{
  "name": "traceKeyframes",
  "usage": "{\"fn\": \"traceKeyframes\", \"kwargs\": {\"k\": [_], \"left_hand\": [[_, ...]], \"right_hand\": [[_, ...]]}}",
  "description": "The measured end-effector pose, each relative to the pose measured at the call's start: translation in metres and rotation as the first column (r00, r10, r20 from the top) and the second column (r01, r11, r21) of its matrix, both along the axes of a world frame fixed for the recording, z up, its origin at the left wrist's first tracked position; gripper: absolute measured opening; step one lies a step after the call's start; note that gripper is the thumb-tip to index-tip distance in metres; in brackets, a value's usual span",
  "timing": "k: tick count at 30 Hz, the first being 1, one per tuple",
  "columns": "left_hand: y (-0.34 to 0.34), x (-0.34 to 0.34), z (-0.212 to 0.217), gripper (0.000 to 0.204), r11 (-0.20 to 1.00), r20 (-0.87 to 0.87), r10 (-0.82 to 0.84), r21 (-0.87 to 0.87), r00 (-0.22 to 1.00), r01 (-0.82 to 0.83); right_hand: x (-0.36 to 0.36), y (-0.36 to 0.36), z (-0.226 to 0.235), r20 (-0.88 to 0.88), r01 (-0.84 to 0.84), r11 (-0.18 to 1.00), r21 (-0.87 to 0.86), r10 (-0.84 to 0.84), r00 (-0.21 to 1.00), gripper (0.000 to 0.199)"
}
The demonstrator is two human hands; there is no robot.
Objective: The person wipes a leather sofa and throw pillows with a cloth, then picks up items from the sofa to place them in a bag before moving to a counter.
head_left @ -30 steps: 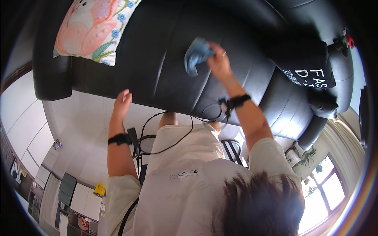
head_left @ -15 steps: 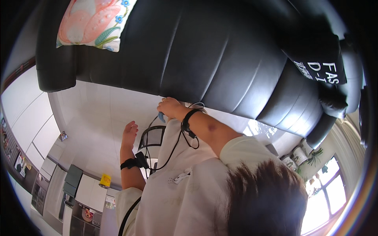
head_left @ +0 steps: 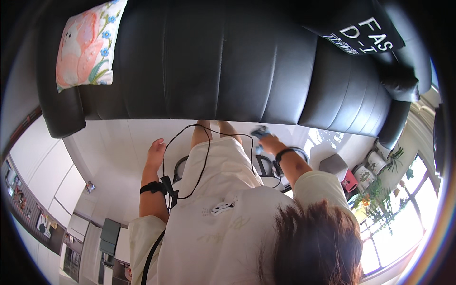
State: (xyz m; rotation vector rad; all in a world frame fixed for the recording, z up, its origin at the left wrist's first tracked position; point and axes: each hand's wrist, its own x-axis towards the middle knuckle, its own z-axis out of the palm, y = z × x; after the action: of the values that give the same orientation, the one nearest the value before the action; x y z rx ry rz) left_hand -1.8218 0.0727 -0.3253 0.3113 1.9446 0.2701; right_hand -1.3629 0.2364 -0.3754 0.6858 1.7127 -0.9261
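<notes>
My right hand (head_left: 270, 143) is shut on a small blue cloth (head_left: 259, 132) and hangs just in front of the front edge of a black leather sofa (head_left: 213, 61), clear of it. At my left side my left hand (head_left: 156, 151) holds nothing, fingers loose, over the white tiled floor (head_left: 114, 147). Both wrists wear black bands, and a black cable (head_left: 190, 161) loops across my pale clothing.
A pink floral cushion (head_left: 85, 42) lies at the sofa's left end and a black cushion with white print (head_left: 356, 28) at its right end. To the right are a grey box (head_left: 332, 164), a red object (head_left: 350, 180) and potted plants (head_left: 380, 190) by a bright window.
My right hand has come off the sofa seat with the blue cloth and dropped back to my right side. My left hand has left the sofa's front edge and lowered.
</notes>
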Motion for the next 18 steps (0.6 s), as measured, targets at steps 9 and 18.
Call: {"fn": "traceKeyframes", "kwargs": {"k": [9, 18], "left_hand": [[0.062, -0.029, 0.053, 0.042, 0.947, 0.089, 0.321, -0.035, 0.943, -0.319], [0.099, -0.099, 0.058, 0.053, 0.861, 0.231, 0.463, 0.111, 0.856, -0.496]], "right_hand": [[0.098, 0.108, 0.006, -0.683, 0.951, -0.307, -0.039, -0.686, -0.250, 0.027], [-0.037, 0.202, -0.052, -0.638, 0.945, -0.234, 0.230, -0.769, -0.035, 0.062]]}}
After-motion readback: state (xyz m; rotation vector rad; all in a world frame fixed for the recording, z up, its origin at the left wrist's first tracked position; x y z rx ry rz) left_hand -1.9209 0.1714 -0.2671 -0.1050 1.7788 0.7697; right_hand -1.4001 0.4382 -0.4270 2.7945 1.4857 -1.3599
